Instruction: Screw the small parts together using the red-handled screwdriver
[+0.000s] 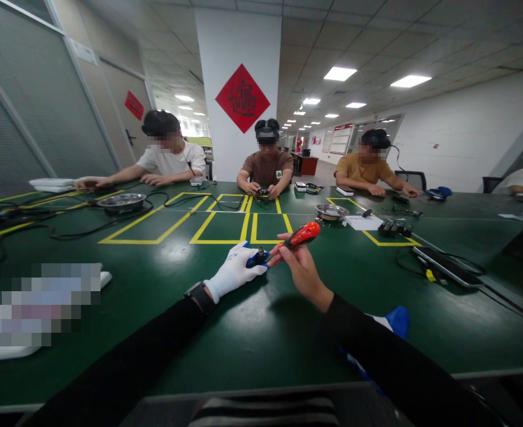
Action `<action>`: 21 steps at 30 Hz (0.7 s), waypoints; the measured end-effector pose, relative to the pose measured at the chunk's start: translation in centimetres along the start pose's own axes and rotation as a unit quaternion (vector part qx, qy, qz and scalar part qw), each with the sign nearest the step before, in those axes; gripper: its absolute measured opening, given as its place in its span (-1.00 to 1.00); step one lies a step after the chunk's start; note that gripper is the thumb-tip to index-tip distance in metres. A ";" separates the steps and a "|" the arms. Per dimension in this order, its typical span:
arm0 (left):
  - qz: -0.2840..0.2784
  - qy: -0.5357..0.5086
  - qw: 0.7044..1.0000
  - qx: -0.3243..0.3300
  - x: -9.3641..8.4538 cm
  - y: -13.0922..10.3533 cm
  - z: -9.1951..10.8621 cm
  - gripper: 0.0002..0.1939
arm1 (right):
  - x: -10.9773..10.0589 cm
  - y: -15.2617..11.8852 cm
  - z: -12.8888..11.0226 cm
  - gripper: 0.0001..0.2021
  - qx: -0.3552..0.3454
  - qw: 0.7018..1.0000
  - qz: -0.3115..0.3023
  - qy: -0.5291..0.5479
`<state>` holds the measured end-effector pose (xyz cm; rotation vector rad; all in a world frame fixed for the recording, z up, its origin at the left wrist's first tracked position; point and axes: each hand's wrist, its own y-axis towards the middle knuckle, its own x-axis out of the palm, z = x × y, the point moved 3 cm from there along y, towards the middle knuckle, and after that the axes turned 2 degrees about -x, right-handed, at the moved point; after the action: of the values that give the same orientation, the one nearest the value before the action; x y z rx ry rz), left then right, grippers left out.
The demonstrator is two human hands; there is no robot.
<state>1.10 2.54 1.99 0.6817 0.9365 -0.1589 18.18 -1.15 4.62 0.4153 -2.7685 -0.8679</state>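
Note:
My left hand (239,265), in a white glove with blue fingertips, is closed around a small black part (258,257) just above the green table. What kind of part it is I cannot make out. Bare, my right hand (300,268) grips a screwdriver (303,235) with a red and black handle. The tool is tilted, its handle end up to the right and its tip down toward the black part. Whether the tip touches the part is hidden by my fingers. A loose white and blue glove (395,323) lies partly under my right forearm.
Yellow tape (219,241) marks boxes on the table. Metal bowls (331,212) stand farther back, with several black parts (395,229) and a phone-like device (447,267) at right. Black cables (88,228) run along the left. Three people (267,163) sit opposite; another sits far right.

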 end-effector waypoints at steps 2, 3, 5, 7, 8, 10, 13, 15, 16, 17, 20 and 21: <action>-0.007 -0.002 1.000 0.007 0.1 0.0 0.0 -0.73 | 0.0 -0.1 0.0 -0.71 -0.007 1.000 0.002 0.000; -0.009 -0.001 1.000 0.008 0.1 0.0 -0.1 -0.73 | 0.0 -0.1 -0.1 -0.71 -0.009 1.000 0.003 0.000; -0.008 0.004 1.000 0.006 0.2 -0.1 -0.3 -0.71 | 0.0 -0.1 -0.2 -0.70 -0.011 1.000 0.007 0.000; -0.006 0.006 1.000 0.006 0.2 -0.1 -0.3 -0.70 | 0.1 -0.1 -0.4 -0.70 -0.013 1.000 0.008 -0.004; -0.007 0.006 1.000 0.006 0.2 -0.1 -0.3 -0.71 | 0.1 -0.2 -0.4 -0.70 -0.013 1.000 0.008 -0.007; -0.009 0.006 1.000 0.006 0.1 -0.1 -0.2 -0.72 | 0.1 -0.2 -0.4 -0.70 -0.011 1.000 0.007 -0.012; -0.016 0.002 1.000 -0.002 -0.1 0.0 0.1 -0.72 | 0.0 -0.2 -0.1 -0.70 -0.011 1.000 0.005 -0.008; -0.025 -0.005 1.000 -0.011 -0.1 0.1 0.1 -0.72 | -0.1 -0.2 0.1 -0.69 -0.008 1.000 0.005 -0.002; -0.029 -0.009 0.999 -0.016 -0.1 0.1 0.2 -0.72 | -0.1 -0.1 0.2 -0.69 -0.006 1.000 0.005 0.000; -0.029 -0.012 0.999 -0.022 -0.2 0.1 0.2 -0.73 | -0.1 -0.1 0.2 -0.68 -0.003 1.000 0.004 0.001; -0.016 -0.013 0.999 -0.037 -0.3 0.1 0.3 -0.73 | 0.0 -0.1 0.1 -0.62 0.000 1.000 0.000 0.003; -0.010 -0.012 0.999 -0.039 -0.3 0.1 0.4 -0.73 | 0.0 -0.1 0.0 -0.61 -0.001 1.000 -0.001 0.006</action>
<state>1.25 2.29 2.48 0.5980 0.9225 -0.1479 18.21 -1.25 4.56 0.4219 -2.7566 -0.8664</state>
